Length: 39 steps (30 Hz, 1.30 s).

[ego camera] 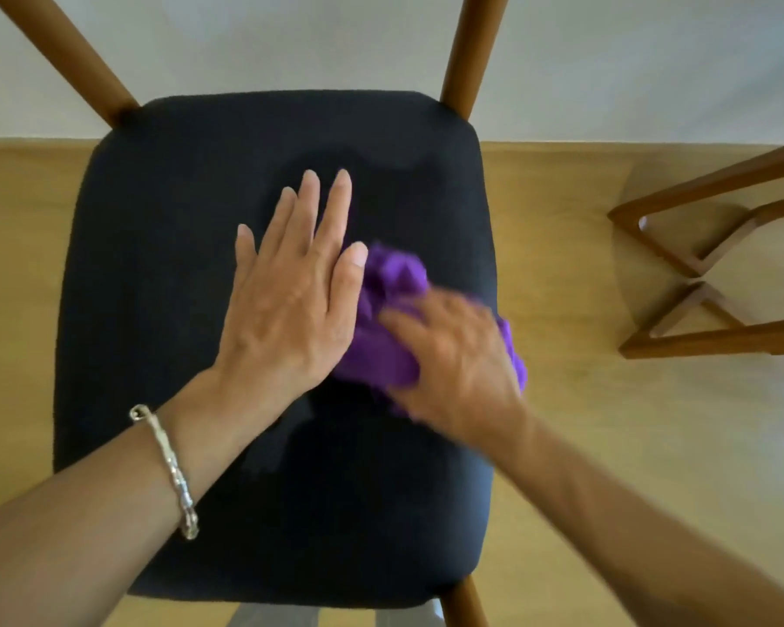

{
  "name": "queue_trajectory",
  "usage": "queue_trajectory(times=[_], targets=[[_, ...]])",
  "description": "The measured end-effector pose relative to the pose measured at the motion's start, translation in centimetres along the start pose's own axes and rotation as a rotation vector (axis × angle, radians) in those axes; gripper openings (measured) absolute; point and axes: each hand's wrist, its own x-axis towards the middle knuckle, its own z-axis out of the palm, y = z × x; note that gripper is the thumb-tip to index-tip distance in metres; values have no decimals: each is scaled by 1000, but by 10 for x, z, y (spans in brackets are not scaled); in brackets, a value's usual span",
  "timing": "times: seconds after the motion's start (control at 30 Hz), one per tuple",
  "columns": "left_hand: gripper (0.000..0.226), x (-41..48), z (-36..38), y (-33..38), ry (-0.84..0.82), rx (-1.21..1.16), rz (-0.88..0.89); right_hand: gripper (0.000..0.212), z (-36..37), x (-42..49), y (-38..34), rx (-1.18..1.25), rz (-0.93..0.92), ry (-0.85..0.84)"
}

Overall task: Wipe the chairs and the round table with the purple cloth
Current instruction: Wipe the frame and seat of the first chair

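I look straight down on a chair with a dark cushioned seat [164, 287] and brown wooden legs. My left hand [290, 282] lies flat on the middle of the seat, fingers straight and pointing away from me. Beside it, the bunched purple cloth [390, 282] sits on the right half of the seat. My right hand [453, 359] lies on top of the cloth with its fingers curled over it, and it looks blurred. Part of the cloth is hidden under that hand. The round table is not in view.
A wooden frame [698, 246] of another piece of furniture stands on the light wood floor [607, 445] to the right. A pale wall [268, 38] runs behind the chair's two back posts. A silver bracelet [168, 463] is on my left wrist.
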Motion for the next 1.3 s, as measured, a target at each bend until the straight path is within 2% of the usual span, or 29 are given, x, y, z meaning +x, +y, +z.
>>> queue_trajectory(times=[0.13, 0.23, 0.33, 0.5, 0.6, 0.7, 0.8, 0.9, 1.03, 1.1, 1.23, 1.3], targets=[[58, 9, 4, 0, -6, 9, 9, 51, 2, -24, 2, 59, -83, -71], [55, 20, 2, 1, -3, 14, 27, 56, -19, 27, 21, 85, -64, 65], [55, 42, -8, 0, 41, 43, 41, 56, -53, 106, 44, 20, 71, 153], [55, 89, -16, 4, 71, 113, 44, 37, -59, 190, 66, 32, 105, -21], [55, 100, -15, 13, 49, 84, 32, 43, -41, 155, 65, 79, 193, 68], [61, 81, -4, 14, -1, 53, 46, 54, -22, 74, 50, 97, 127, 166], [61, 62, 10, 12, -78, 69, 56, 54, -18, 28, 45, 134, 90, 103], [60, 69, 8, 15, -87, 72, 64, 53, -39, 55, 55, 144, 121, -34], [59, 99, -3, 25, 15, 85, 95, 49, -63, 137, 83, 136, 214, 114], [56, 111, -4, 32, 41, 92, 103, 45, -59, 161, 94, 157, 246, 95], [58, 111, 9, 39, 22, 97, 92, 49, -38, 137, 99, 249, 345, 128], [64, 96, 21, 41, 10, 123, 100, 52, -32, 102, 93, 237, 329, 119]])
